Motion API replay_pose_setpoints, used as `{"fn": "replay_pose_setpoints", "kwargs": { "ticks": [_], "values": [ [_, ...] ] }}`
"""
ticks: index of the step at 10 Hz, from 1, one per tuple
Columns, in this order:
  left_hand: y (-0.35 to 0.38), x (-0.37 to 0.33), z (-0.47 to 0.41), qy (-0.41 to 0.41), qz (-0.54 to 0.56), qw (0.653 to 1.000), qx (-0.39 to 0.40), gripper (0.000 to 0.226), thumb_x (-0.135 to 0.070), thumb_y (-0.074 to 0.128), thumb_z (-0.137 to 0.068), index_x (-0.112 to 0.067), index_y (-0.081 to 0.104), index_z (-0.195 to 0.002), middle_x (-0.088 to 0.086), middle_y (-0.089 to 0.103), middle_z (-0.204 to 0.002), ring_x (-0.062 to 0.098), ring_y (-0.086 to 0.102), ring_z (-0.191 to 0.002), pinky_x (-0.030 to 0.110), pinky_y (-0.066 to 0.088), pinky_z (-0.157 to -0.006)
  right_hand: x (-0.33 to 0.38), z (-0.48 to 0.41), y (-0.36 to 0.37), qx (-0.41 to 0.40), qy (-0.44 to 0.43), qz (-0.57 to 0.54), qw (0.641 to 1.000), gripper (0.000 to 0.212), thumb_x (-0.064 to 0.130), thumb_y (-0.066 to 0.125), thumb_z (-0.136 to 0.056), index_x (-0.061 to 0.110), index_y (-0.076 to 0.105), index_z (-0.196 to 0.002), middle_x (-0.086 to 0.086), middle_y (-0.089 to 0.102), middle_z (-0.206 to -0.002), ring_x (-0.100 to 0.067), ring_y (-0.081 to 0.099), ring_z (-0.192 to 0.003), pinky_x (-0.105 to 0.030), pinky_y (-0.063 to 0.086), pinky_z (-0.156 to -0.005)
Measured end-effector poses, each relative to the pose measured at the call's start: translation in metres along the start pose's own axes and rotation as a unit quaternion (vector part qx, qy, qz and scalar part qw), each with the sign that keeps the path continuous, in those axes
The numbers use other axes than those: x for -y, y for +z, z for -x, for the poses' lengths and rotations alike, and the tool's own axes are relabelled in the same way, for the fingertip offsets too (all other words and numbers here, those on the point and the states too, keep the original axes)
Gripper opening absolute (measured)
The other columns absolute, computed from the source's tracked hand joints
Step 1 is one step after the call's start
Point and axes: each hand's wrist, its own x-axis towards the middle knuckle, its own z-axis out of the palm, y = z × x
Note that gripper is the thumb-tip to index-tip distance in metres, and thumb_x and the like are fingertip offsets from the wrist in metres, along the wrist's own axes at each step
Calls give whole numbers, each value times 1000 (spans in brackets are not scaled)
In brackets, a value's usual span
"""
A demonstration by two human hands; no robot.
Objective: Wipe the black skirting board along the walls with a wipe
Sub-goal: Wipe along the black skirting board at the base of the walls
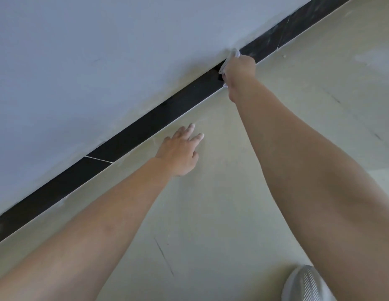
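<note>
One wipe (233, 53): we see it gripped by the right hand (240, 70), fingers clenched, pressed on the skirting board (145, 124) at one o'clock.
Left hand (180, 152): fingers released, resting on the floor (232, 192).
Done: likely the dark eight o'clock stretch.
Left: the streaky one o'clock end.

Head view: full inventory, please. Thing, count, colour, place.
skirting board: 1, black, runs diagonally along the foot of the wall, lower left to upper right
wipe: 1, white, against the skirting board at the right hand
wall: 1, grey-blue, upper left
floor: 1, pale beige with dark scuffs, lower right
shoe: 1, light grey, bottom edge, right
left hand: 1, fingers spread on the floor beside the skirting board
right hand: 1, grips the wipe at the skirting board
</note>
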Motion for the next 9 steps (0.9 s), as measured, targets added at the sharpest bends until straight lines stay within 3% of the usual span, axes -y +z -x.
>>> {"fn": "replay_pose_setpoints", "kwargs": {
  "ticks": [1,2,3,4,5,6,7,8,9],
  "values": [
    [6,-4,-9,11,3,1000,-7,59,-26,33,-95,-28,16,-152,4,-4,-161,23,4,-148,47,28,-111,14,-42,-29,-46,-22,6,999,27,20,35,-105,19,48,-81,9,42,-69,-7,41,-59,-12,37,-48],
    [8,-4,-22,14,2,1000,-23,60,-26,33,-95,-27,15,-152,5,-4,-161,23,3,-148,48,25,-113,27,-33,-31,-88,-41,27,995,27,18,31,-105,19,51,-88,8,43,-69,-8,37,-59,-18,35,-53],
    [5,-11,-51,27,11,999,-38,58,-25,33,-95,-29,18,-151,4,2,-162,19,5,-148,46,26,-113,6,-12,-15,-34,-57,18,998,28,16,31,-106,10,57,-100,0,51,-79,-15,45,-69,-23,39,-59],
    [5,-19,-72,14,41,997,-65,51,-27,35,-92,-29,35,-143,4,15,-159,19,11,-147,45,32,-108,-24,21,0,106,87,-15,990,23,3,44,-101,5,47,-78,-6,50,-77,-19,52,-72,-31,57,-76],
    [5,-15,-75,22,51,998,-42,53,-29,34,-91,-31,33,-145,3,11,-161,18,7,-148,46,28,-112,-29,39,3,183,105,-60,976,10,-10,51,-91,-10,61,-88,-20,62,-88,-24,65,-79,-41,58,-94],
    [-1,-10,-74,21,49,999,7,59,-30,32,-94,-36,18,-150,-2,-4,-162,15,-1,-148,45,19,-117,-11,17,-15,117,70,-94,986,5,-9,60,-91,-7,64,-89,-20,70,-90,-24,73,-72,-39,63,-82],
    [-6,-9,-73,23,40,998,33,60,-30,28,-95,-37,11,-151,-5,-9,-161,14,-5,-148,45,17,-117,5,-11,-41,46,28,-100,994,4,-2,65,-91,-2,67,-87,-14,73,-89,-20,75,-75,-37,63,-82],
    [-13,-14,-73,9,57,997,42,57,-31,28,-95,-36,17,-151,-4,-5,-162,14,-2,-148,44,19,-117,8,-20,-46,12,-1,-91,996,8,5,62,-94,-1,66,-95,-9,68,-84,-20,66,-79,-43,61,-88],
    [-12,-20,-63,-11,90,995,-40,47,-28,35,-93,-27,47,-139,-1,22,-158,18,22,-143,40,30,-110,-10,0,-28,19,4,-55,998,14,8,65,-90,13,63,-103,-1,69,-82,-17,67,-75,-45,60,-91]
  ]
}}
